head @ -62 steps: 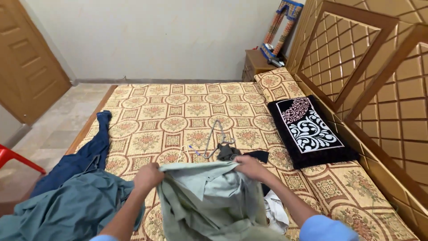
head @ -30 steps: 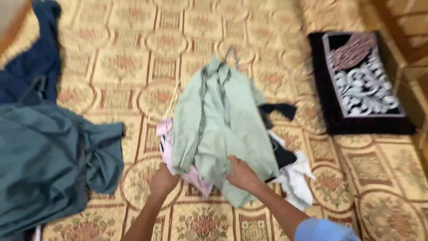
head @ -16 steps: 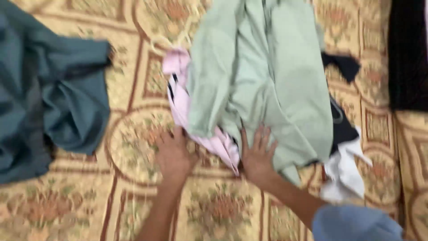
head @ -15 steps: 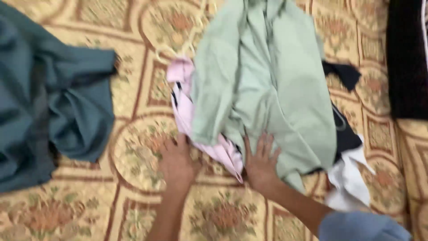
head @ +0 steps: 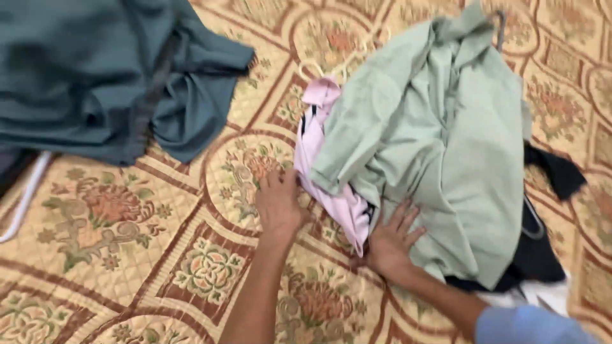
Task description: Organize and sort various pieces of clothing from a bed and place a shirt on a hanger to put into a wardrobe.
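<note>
A pale green shirt (head: 440, 140) lies spread on top of a pile of clothes on the patterned bedspread (head: 115, 255). Under it a pink garment (head: 319, 153) sticks out at the left edge. My right hand (head: 392, 239) lies flat with fingers spread on the lower edge of the green shirt. My left hand (head: 277, 204) presses flat on the bedspread just left of the pink garment, touching its edge. Neither hand grips anything.
A dark teal garment (head: 108, 76) lies bunched at the upper left. A black garment (head: 542, 248) and a white one (head: 542, 296) show under the pile at the right. A white hanger (head: 22, 197) pokes out at the far left.
The green shirt was laid down on the pile, and both hands went flat at its lower edge. The view has swung, so the pile now sits further right and the teal garment higher.
</note>
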